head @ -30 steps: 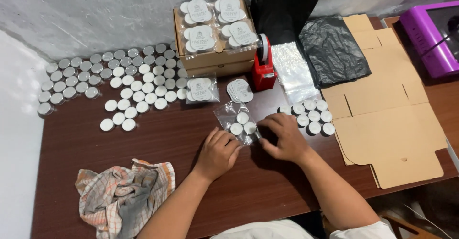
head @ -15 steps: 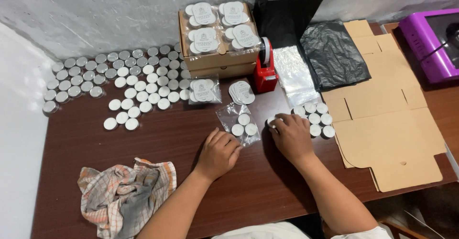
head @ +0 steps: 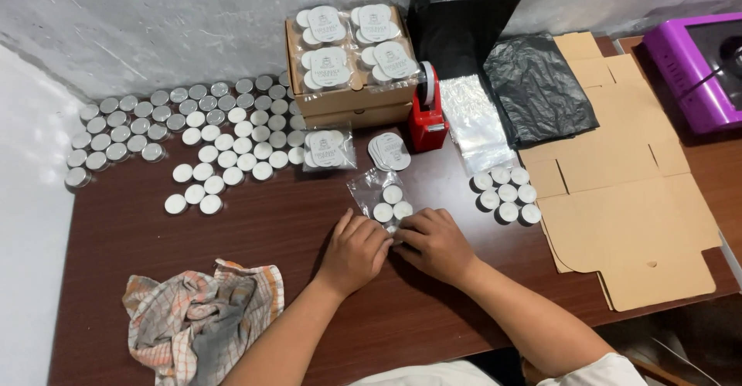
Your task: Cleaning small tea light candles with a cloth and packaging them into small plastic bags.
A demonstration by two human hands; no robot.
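Both my hands were curled at the mouth of the clear plastic bag of white tealights, left hand and right hand pinching its near edge together.

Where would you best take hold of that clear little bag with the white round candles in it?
Probably at its near open edge, from the person's side. The clear bag lies flat on the brown table with three candles weighing down its middle, so only the thin empty rim pinches easily. The left hand and right hand already meet there.
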